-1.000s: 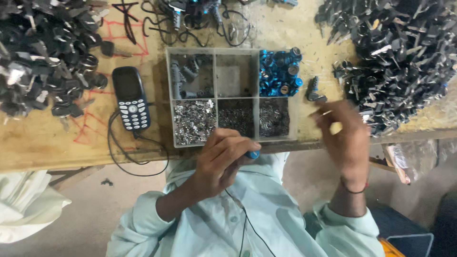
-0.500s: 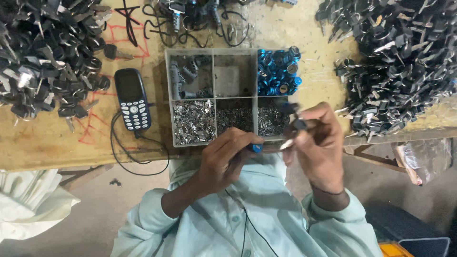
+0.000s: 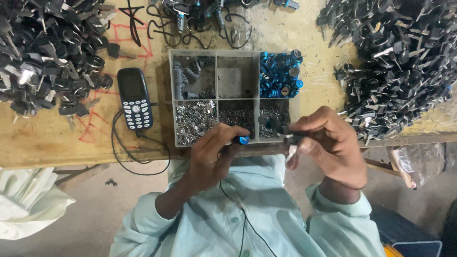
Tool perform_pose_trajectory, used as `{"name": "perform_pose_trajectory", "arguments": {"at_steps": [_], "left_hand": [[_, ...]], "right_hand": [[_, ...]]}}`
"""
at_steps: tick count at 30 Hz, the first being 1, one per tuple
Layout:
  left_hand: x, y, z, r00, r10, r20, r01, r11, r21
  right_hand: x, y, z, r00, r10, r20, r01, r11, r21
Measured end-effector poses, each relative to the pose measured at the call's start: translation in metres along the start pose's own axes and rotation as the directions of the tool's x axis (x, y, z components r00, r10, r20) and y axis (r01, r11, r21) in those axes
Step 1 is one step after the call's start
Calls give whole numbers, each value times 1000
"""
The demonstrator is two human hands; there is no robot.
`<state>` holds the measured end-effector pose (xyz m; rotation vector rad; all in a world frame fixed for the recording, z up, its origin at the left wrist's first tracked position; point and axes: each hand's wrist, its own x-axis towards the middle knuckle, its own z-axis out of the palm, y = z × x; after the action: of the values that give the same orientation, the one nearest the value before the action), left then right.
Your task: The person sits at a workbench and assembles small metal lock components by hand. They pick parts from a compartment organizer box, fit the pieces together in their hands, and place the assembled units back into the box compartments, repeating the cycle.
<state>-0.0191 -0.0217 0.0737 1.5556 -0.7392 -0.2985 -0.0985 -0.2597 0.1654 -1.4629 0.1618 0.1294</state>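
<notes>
A wooden bench (image 3: 57,138) carries 2 heaps of black keys (image 3: 404,62), far left and far right, around a 6-compartment tray (image 3: 172,100). At its near edge, left hand (image 3: 209,154) grips a blue-capped lock cylinder (image 3: 242,140); right hand (image 3: 328,143) pinches a black key (image 3: 290,140) beside it, apparently not yet inserted

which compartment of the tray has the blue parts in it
The top right compartment of the six-part tray. It alone holds bright blue round caps; the others hold grey or silvery metal bits, and the top middle one looks nearly bare.
</notes>
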Motion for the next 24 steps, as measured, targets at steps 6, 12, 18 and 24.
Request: {"name": "perform_pose_trajectory", "arguments": {"at_steps": [6, 12, 18, 24], "left_hand": [[2, -13, -1, 1000, -11, -6, 12, 1000, 25], [6, -8, -15, 997, -75, 24, 76, 997, -34], [14, -13, -13, 997, 24, 69, -21, 999, -41], [12, -11, -15, 983, -115, 143, 130, 987, -95]], "right_hand": [[78, -41, -35, 919, -369, 136, 354, 624, -696], [64, 0, -89, 826, -500, -260, -33, 417, -908], [39, 86, -128, 891, -404, -209, -276, -117, -954], [23, 96, -122, 688, -422, -591, -305, 571, -763]]}}
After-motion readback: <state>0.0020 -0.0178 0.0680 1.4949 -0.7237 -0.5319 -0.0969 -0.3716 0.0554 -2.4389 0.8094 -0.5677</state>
